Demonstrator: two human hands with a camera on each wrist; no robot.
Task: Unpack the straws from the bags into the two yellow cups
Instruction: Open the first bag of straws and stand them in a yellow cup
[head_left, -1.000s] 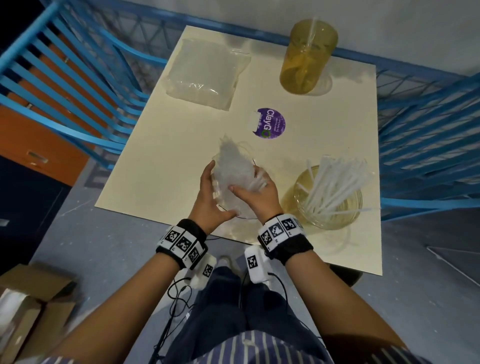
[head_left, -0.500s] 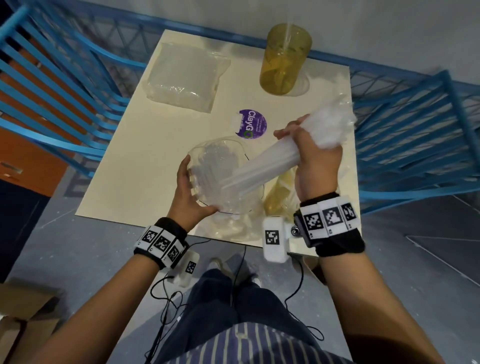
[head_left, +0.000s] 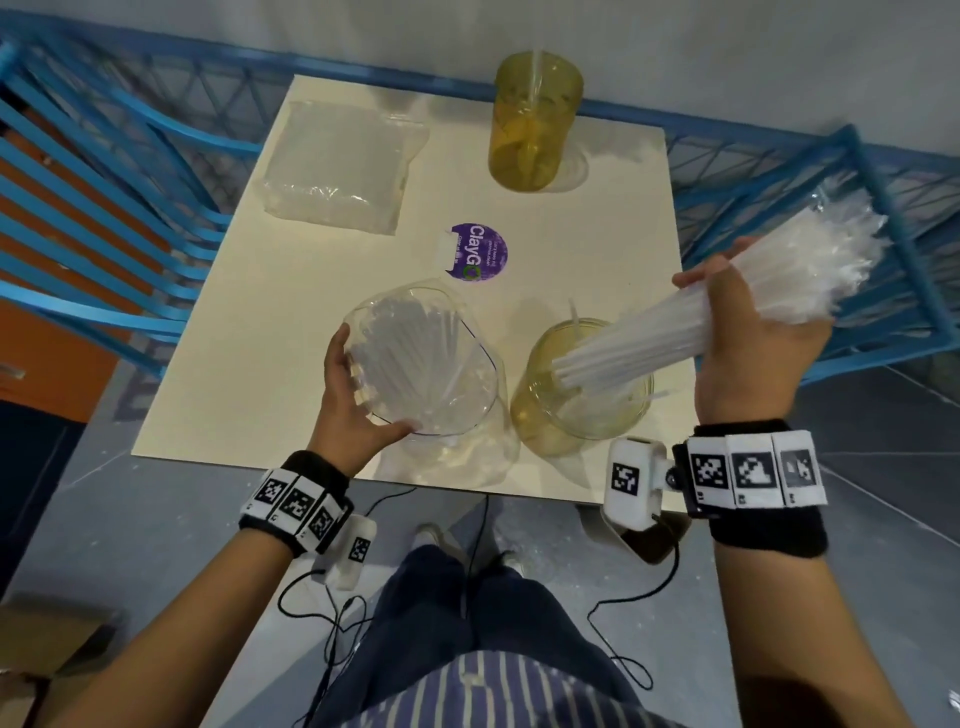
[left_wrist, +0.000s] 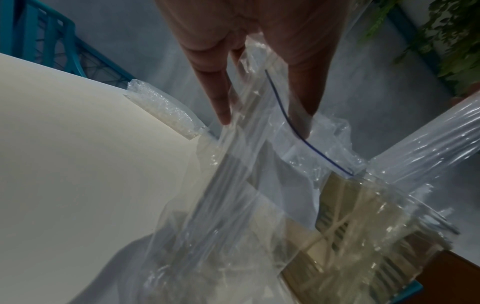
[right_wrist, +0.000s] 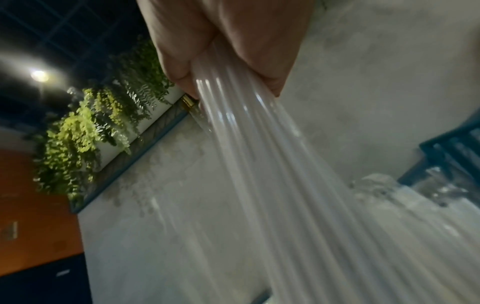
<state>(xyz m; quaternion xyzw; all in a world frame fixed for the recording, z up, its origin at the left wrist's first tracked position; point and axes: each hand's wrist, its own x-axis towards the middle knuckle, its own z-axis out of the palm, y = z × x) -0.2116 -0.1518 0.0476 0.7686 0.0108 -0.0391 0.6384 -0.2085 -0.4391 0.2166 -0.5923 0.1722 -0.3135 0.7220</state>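
Observation:
My right hand (head_left: 743, 332) grips a thick bundle of clear straws (head_left: 675, 322), tilted so its lower ends reach into the near yellow cup (head_left: 566, 415) at the table's front right. That same straw bundle (right_wrist: 259, 144) streams down from my fist in the right wrist view. My left hand (head_left: 353, 395) holds the rim of an open clear zip bag (head_left: 426, 364) with several straws left inside; its fingers (left_wrist: 218, 92) pinch the bag's mouth (left_wrist: 293, 127). A second yellow cup (head_left: 530, 124) stands at the far edge with one straw in it.
A sealed bag of straws (head_left: 337, 166) lies at the table's far left. A purple round sticker (head_left: 475, 252) marks the cream tabletop (head_left: 249, 338). Blue metal railings (head_left: 104, 208) flank the table on both sides. A cardboard box (head_left: 36, 654) sits on the floor at lower left.
My right hand pulled a bundle of straws out of the bag and swung it right, lowering its ends into the near cup. The left hand kept holding the bag's mouth.

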